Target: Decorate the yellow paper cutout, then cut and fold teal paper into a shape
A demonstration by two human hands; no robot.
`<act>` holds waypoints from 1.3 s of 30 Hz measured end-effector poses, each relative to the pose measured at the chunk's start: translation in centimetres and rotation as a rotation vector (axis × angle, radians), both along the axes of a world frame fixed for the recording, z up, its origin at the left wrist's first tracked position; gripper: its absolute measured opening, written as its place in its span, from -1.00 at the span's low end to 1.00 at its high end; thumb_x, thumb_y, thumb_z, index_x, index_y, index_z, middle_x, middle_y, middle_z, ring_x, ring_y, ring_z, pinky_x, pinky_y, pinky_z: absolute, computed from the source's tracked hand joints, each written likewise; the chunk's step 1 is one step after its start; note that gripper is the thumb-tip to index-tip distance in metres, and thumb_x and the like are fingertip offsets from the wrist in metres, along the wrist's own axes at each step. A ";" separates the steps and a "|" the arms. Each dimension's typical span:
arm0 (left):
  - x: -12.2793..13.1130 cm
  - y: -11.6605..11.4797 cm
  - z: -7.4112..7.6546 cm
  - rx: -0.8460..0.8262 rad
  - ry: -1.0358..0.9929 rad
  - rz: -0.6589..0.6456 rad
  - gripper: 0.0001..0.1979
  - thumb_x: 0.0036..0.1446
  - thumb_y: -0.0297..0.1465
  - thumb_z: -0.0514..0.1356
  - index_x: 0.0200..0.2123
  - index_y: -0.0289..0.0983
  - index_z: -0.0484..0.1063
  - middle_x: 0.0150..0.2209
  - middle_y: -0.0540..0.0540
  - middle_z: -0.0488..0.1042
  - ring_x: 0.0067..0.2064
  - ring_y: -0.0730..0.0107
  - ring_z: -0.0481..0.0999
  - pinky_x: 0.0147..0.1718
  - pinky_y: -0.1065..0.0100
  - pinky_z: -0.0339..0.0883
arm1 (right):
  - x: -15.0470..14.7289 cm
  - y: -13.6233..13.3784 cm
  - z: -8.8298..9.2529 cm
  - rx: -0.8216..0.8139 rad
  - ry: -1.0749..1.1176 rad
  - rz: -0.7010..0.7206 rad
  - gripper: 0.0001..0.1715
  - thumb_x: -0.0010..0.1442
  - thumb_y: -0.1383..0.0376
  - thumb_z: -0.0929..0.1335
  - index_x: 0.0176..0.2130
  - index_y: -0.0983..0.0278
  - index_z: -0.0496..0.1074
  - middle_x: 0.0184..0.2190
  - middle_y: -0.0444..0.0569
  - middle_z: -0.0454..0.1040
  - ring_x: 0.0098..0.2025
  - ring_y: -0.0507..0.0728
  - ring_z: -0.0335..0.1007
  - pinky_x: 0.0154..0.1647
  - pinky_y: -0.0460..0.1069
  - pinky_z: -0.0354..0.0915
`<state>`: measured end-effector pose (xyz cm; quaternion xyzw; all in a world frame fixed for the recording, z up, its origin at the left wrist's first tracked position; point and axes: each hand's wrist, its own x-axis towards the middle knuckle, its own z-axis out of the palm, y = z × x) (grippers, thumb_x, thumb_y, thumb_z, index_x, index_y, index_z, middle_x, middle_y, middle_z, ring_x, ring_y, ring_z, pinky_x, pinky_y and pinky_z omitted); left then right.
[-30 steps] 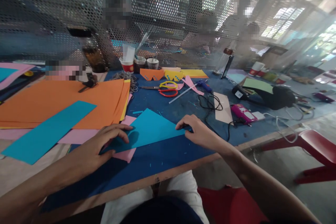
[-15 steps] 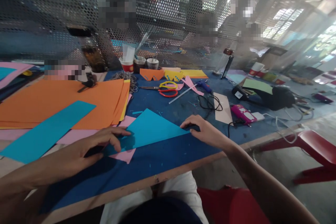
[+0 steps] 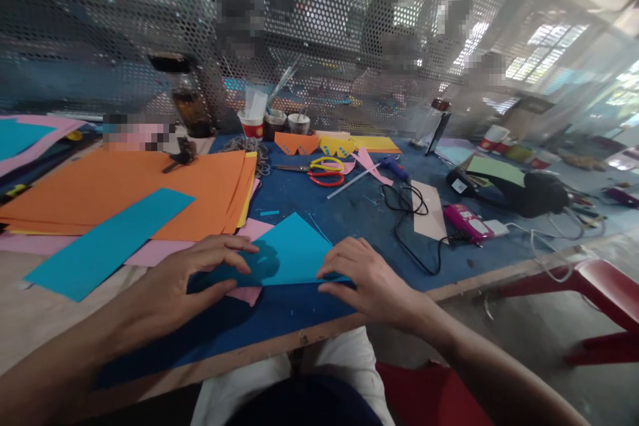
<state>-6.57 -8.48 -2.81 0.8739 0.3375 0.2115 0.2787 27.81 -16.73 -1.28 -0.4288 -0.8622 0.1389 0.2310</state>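
Note:
A turquoise paper triangle (image 3: 292,246) lies on the blue tabletop with its point away from me and its long edge toward me. My left hand (image 3: 200,273) is over its left corner, fingers spread and thumb apart, hiding that corner. At the right corner, my right hand (image 3: 369,279) rests curved fingertips on the paper, its thumb apart below the long edge. Pink paper (image 3: 247,295) sticks out from under the triangle. Left of it, a turquoise strip (image 3: 114,239) lies across a stack of orange sheets (image 3: 200,176).
Beyond the triangle are scissors (image 3: 327,172), a blue glue gun (image 3: 397,168), a clear glue stick (image 3: 354,180) and cut orange glasses-shaped paper (image 3: 297,143). Cups (image 3: 251,126) and a dark jar (image 3: 190,106) stand by the mesh screen. A magenta device (image 3: 466,223) with cables lies right.
My right hand has shifted left and inward over the triangle's right corner. The triangle's long edge has turned nearly level in view. My left hand stays by the left corner.

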 end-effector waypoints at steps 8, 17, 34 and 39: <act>3.8 -1.4 -0.7 0.186 0.032 -0.107 -0.79 0.37 -0.36 0.15 -0.11 -0.12 0.62 -0.08 -0.10 0.66 -0.03 0.19 0.63 -0.03 0.20 0.53 | -1.2 1.2 -1.3 0.169 -0.170 0.045 -0.80 0.53 0.20 0.32 -0.09 0.22 0.52 -0.17 -0.03 0.56 -0.10 0.15 0.45 -0.03 0.09 0.21; 4.4 -1.3 -1.9 0.300 0.050 -0.088 -0.83 0.41 -0.37 0.13 -0.16 -0.13 0.55 -0.14 -0.03 0.61 -0.10 0.25 0.57 -0.11 0.28 0.43 | -1.4 1.0 -2.1 0.238 -0.199 0.028 -0.77 0.54 0.16 0.29 -0.08 0.20 0.50 -0.17 -0.04 0.54 -0.12 0.16 0.42 -0.05 0.11 0.18; 4.9 -1.6 -2.2 0.582 0.070 -0.146 -0.75 0.51 -0.44 0.01 -0.12 -0.21 0.49 -0.20 -0.05 0.61 -0.16 0.30 0.57 -0.14 0.29 0.42 | -2.8 0.9 -1.8 0.404 -0.249 0.026 -0.75 0.55 0.28 0.25 -0.15 0.28 0.48 -0.24 -0.04 0.52 -0.18 0.15 0.38 -0.07 0.11 0.15; 5.0 -1.7 -1.5 0.637 0.054 -0.119 -0.74 0.50 -0.44 0.05 -0.17 -0.21 0.54 -0.24 -0.06 0.58 -0.23 0.30 0.54 -0.23 0.30 0.41 | -2.7 0.8 -1.9 0.431 -0.230 0.017 -0.75 0.54 0.28 0.27 -0.16 0.27 0.49 -0.27 -0.05 0.52 -0.20 0.15 0.38 -0.07 0.10 0.14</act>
